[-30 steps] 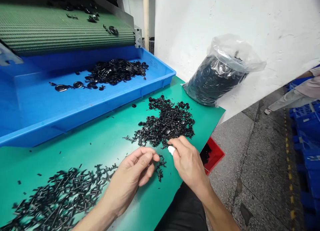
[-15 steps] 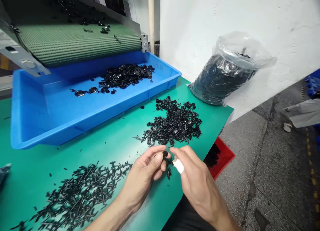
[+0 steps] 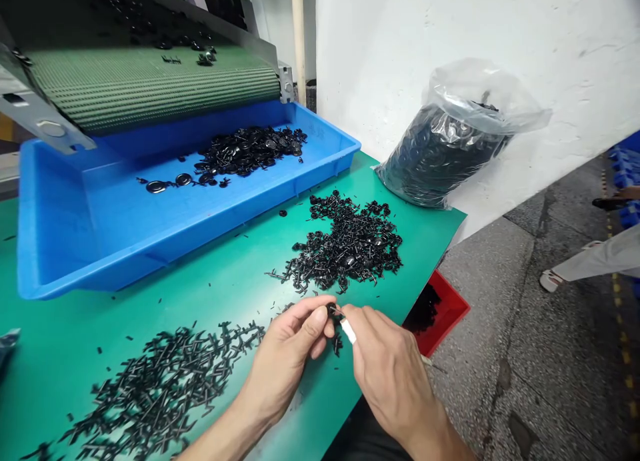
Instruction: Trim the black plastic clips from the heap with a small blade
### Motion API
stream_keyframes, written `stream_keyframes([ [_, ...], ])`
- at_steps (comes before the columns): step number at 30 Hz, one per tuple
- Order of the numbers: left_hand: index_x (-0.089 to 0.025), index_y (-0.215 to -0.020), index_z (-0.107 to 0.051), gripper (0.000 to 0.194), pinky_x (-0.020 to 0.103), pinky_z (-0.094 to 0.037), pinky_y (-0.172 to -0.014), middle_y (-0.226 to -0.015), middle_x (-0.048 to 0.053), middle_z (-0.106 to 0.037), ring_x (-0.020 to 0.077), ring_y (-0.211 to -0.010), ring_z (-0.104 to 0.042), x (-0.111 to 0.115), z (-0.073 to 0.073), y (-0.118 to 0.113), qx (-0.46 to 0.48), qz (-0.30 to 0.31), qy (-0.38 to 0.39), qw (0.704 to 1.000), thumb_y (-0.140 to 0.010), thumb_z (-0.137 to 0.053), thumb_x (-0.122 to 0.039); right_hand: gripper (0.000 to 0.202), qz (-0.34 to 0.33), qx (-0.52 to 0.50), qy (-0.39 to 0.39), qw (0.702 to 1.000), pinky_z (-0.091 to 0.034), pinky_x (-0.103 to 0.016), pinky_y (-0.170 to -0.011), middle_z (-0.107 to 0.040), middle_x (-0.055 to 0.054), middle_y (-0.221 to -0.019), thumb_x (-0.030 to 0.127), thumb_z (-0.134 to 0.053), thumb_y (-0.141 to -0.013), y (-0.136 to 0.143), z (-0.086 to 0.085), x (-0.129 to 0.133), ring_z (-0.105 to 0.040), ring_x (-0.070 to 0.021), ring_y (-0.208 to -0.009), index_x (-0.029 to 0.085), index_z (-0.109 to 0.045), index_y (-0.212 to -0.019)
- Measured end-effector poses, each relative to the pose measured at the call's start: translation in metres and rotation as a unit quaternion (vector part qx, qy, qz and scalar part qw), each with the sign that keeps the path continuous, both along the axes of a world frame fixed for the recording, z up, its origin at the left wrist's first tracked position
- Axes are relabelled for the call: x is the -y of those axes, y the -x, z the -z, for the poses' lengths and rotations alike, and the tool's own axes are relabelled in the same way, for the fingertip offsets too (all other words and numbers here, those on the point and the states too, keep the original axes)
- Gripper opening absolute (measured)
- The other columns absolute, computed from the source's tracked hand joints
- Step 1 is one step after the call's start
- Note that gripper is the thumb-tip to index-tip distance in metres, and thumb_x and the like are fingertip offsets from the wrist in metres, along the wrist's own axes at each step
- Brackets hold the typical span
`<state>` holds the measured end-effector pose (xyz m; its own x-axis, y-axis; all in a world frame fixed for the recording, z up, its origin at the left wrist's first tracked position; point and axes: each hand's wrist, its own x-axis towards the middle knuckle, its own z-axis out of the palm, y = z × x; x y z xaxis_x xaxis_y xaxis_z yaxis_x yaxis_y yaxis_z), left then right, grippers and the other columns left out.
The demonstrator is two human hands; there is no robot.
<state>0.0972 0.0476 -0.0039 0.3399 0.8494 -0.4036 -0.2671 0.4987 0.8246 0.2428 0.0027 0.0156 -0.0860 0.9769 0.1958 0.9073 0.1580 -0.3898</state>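
Observation:
Between the thumb and fingers of my left hand [image 3: 295,341] is a small round black plastic part [image 3: 331,309]. My right hand [image 3: 387,358] closes around a thin pointed tool [image 3: 339,311], whose slim tip meets the black part; its other end sticks out behind the hand. Something white, perhaps tape or a wrap, covers the area at my right thumb. Just beyond my hands lies a heap of small black plastic parts [image 3: 350,241], round pieces mixed with bits of sprue. A pile of black branched sprues [image 3: 165,381] spreads to the left of my left forearm.
A blue tray [image 3: 125,254] holding black parts stands under a green conveyor belt [image 3: 165,88]. A clear plastic bag [image 3: 440,148] full of black parts leans on the white wall. Beside the green table [image 3: 240,268] sits a red bin [image 3: 445,321]. A person's leg [image 3: 595,261] shows at right.
My right hand has moved left and closer to my left hand, bringing the tool's tip to the black part. A sprue has left the belt's lower end. The person's leg at right has shifted left.

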Motion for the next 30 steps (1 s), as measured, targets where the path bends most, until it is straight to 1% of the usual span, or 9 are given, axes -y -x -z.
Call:
stream_keyframes([
  [7, -0.022, -0.109, -0.071, 0.032, 0.024, -0.034, -0.053, -0.068, -0.002, -0.060, 0.0100, -0.055, -0.044, 0.004, 0.002, 0.001, -0.081, 0.004, -0.042, 0.996, -0.083, -0.071, -0.041, 0.023, 0.004, 0.010, -0.003, 1.000, -0.036, -0.031, -0.064, -0.065, -0.003, -0.081, 0.008, -0.039, -0.095, 0.008, 0.001, 0.002, -0.062, -0.0206, -0.072, 0.021, -0.057, -0.099],
  [10, -0.023, -0.098, -0.074, 0.022, 0.027, -0.043, -0.065, -0.084, 0.002, -0.068, 0.0170, -0.073, -0.057, 0.004, -0.001, 0.002, -0.142, -0.010, -0.117, 0.983, -0.081, -0.072, -0.036, 0.021, 0.008, 0.008, 0.004, 1.000, -0.034, -0.030, -0.063, -0.065, -0.002, -0.076, 0.008, -0.040, -0.094, 0.010, -0.001, 0.002, -0.062, -0.0195, -0.069, 0.021, -0.056, -0.092],
  [13, -0.025, -0.093, -0.075, 0.014, 0.031, -0.046, -0.079, -0.096, 0.004, -0.070, 0.0224, -0.089, -0.061, 0.002, -0.005, 0.004, -0.195, -0.001, -0.208, 0.958, -0.084, -0.067, -0.031, 0.023, 0.002, -0.010, 0.050, 0.999, -0.029, -0.029, -0.057, -0.062, 0.000, -0.069, 0.006, -0.040, -0.090, 0.006, -0.007, -0.001, -0.058, -0.0168, -0.061, 0.022, -0.055, -0.086],
  [16, -0.026, -0.093, -0.074, 0.014, 0.032, -0.045, -0.078, -0.095, 0.004, -0.070, 0.0231, -0.088, -0.061, 0.000, -0.007, 0.007, -0.226, 0.024, -0.248, 0.942, -0.086, -0.063, -0.031, 0.024, -0.024, -0.045, 0.124, 0.991, -0.026, -0.026, -0.054, -0.057, 0.004, -0.061, 0.004, -0.041, -0.086, -0.003, -0.011, -0.009, -0.053, -0.0137, -0.057, 0.023, -0.055, -0.080],
  [19, -0.025, -0.095, -0.072, 0.018, 0.031, -0.043, -0.069, -0.086, 0.003, -0.069, 0.0215, -0.077, -0.058, 0.000, -0.007, 0.008, -0.256, 0.031, -0.219, 0.941, -0.086, -0.063, -0.036, 0.024, -0.017, -0.057, 0.150, 0.987, -0.026, -0.024, -0.054, -0.054, 0.005, -0.058, 0.005, -0.043, -0.084, -0.013, -0.009, -0.017, -0.051, -0.0129, -0.058, 0.024, -0.056, -0.079],
  [22, -0.023, -0.101, -0.068, 0.026, 0.027, -0.038, -0.060, -0.077, 0.001, -0.065, 0.0170, -0.066, -0.050, -0.001, -0.005, 0.008, -0.240, 0.019, -0.143, 0.960, -0.085, -0.064, -0.043, 0.026, 0.040, -0.053, 0.137, 0.988, -0.026, -0.024, -0.053, -0.054, 0.005, -0.058, 0.003, -0.041, -0.084, -0.021, -0.003, -0.024, -0.050, -0.0124, -0.055, 0.023, -0.058, -0.084],
  [26, -0.023, -0.100, -0.066, 0.022, 0.021, -0.029, -0.049, -0.078, -0.001, -0.061, 0.0104, -0.057, -0.037, -0.006, -0.004, 0.006, -0.085, -0.013, -0.046, 0.995, -0.088, -0.064, -0.041, 0.027, 0.066, -0.051, 0.075, 0.994, -0.034, -0.024, -0.061, -0.066, -0.001, -0.080, 0.006, -0.043, -0.088, -0.023, 0.005, -0.035, -0.061, -0.0148, -0.071, 0.021, -0.062, -0.099],
  [28, -0.021, -0.095, -0.066, 0.019, 0.020, -0.026, -0.047, -0.082, 0.001, -0.062, 0.0089, -0.057, -0.036, -0.008, -0.005, 0.005, -0.014, -0.032, -0.009, 0.999, -0.088, -0.063, -0.038, 0.028, 0.062, -0.043, 0.055, 0.996, -0.038, -0.024, -0.067, -0.069, -0.003, -0.092, 0.009, -0.045, -0.090, -0.021, 0.008, -0.041, -0.064, -0.0166, -0.083, 0.022, -0.063, -0.107],
  [30, -0.019, -0.086, -0.066, 0.019, 0.018, -0.025, -0.045, -0.080, 0.001, -0.060, 0.0078, -0.056, -0.036, -0.010, -0.007, 0.005, 0.023, -0.044, 0.012, 0.999, -0.088, -0.064, -0.037, 0.029, 0.063, -0.033, 0.050, 0.996, -0.039, -0.025, -0.069, -0.069, -0.003, -0.094, 0.009, -0.046, -0.091, -0.017, 0.010, -0.047, -0.064, -0.0176, -0.086, 0.023, -0.063, -0.111],
])
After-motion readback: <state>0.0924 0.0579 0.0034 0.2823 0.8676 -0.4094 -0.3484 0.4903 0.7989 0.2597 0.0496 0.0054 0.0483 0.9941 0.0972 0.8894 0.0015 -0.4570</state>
